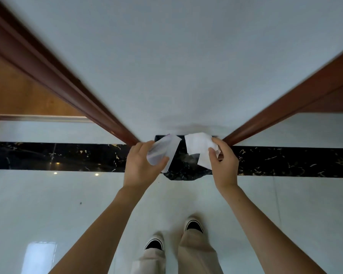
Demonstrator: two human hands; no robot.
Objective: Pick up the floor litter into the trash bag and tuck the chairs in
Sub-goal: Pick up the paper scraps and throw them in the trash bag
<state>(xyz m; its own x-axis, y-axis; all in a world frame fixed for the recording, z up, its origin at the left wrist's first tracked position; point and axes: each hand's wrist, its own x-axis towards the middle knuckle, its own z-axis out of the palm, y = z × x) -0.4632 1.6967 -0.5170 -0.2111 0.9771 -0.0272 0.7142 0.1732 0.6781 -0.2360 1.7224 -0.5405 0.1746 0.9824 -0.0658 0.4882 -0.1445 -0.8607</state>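
Both hands are closed on paper litter: the left hand (142, 165) pinches a pale, half-translucent slip (162, 153) between thumb and fingers, and the right hand (224, 163) grips a crumpled white tissue (198, 148) at its right edge. Between the hands, just under the two pieces, hangs a dark patterned shape that is probably the trash bag (183, 169), though it blends with the black marble strip (67, 156) in the floor (48, 204) behind it, so its mouth and who holds it cannot be made out. Both scraps look nearly weightless, soft and easily torn; a light pinch at an edge is enough, and a loose hold could let them drift away. Beyond the hands, two reddish wooden edges (67, 82) run off to either side, blurred and cut off, so whether they are a bench, chairs or a frame is unclear. No chair seat shows. Below the hands stand two shoes (153, 244) and beige trouser legs.
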